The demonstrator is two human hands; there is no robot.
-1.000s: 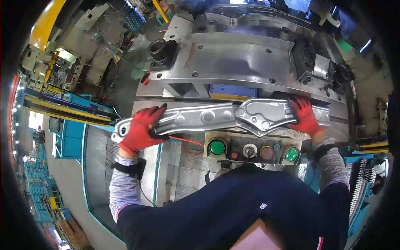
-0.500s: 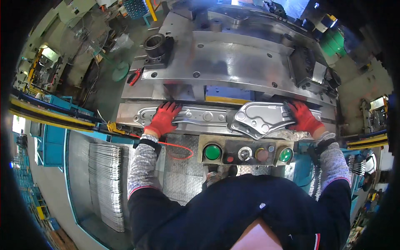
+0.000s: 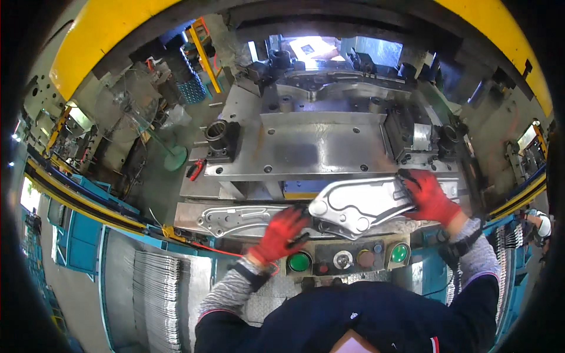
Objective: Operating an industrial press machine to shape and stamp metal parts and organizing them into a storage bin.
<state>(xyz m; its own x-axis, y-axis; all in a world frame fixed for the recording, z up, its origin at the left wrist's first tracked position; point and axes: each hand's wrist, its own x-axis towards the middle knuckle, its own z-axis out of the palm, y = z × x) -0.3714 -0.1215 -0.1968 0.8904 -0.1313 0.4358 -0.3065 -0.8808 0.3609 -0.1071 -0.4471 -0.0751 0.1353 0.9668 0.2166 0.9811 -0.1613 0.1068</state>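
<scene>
My right hand, in a red glove with dark fingertips, grips the right end of a silver stamped metal panel. The panel has a raised rim and several holes, and sits above the die's front ledge. Close by the panel's left end is my left hand, also red-gloved, its fingers and thumb apart; whether it touches the panel I cannot tell. A second, longer stamped metal part lies flat on the ledge, its right portion hidden by my left hand and the panel.
Behind the ledge stands a large steel die with guide posts. Red-handled pliers lie at its left. A control box with green buttons is in front of me. A bin of stacked metal parts stands left; a fan is farther back.
My left hand has left the long part and moved right, beside the panel's left end. My right hand still has the panel, now angled up more. The view has tilted upward, showing the yellow press frame.
</scene>
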